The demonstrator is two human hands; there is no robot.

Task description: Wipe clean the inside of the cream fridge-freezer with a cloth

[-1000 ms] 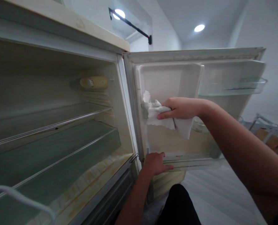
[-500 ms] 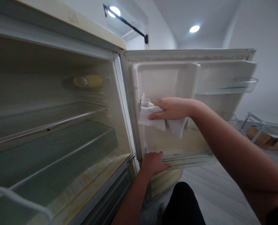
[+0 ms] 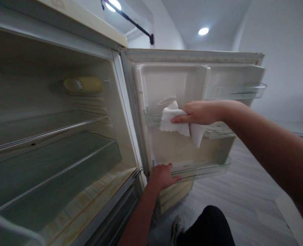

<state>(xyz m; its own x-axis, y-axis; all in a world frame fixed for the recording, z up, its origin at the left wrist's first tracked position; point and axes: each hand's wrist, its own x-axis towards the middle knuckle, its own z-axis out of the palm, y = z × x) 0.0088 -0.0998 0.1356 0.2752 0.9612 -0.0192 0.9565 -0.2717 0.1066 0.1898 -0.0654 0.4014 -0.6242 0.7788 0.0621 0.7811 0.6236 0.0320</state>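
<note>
My right hand (image 3: pixel 197 112) is closed on a white wiping cloth (image 3: pixel 175 119), which hangs in folds below the fingers. It is at the middle rack (image 3: pixel 153 119) on the inside of the open fridge door (image 3: pixel 174 80), and the arm covers part of that rack. Lower down, my left hand (image 3: pixel 163 176) grips the clear bottom door rack (image 3: pixel 202 171) near the hinge side. Its fingers reach over the rack's edge and the thumb lies along the front.
Left of the door stands the fridge interior with glass shelves (image 3: pixel 49 133) and a yellowed lamp housing (image 3: pixel 83 84). A pale cable or tube (image 3: pixel 13 227) curves at lower left. My knee (image 3: pixel 209 225) and shoe (image 3: pixel 177 227) are below the door, above a grey floor (image 3: pixel 243 191).
My right hand has moved the cloth rightward along the middle rack, away from its hinge-side end. My left hand keeps its place on the bottom rack. The view has shifted slightly.
</note>
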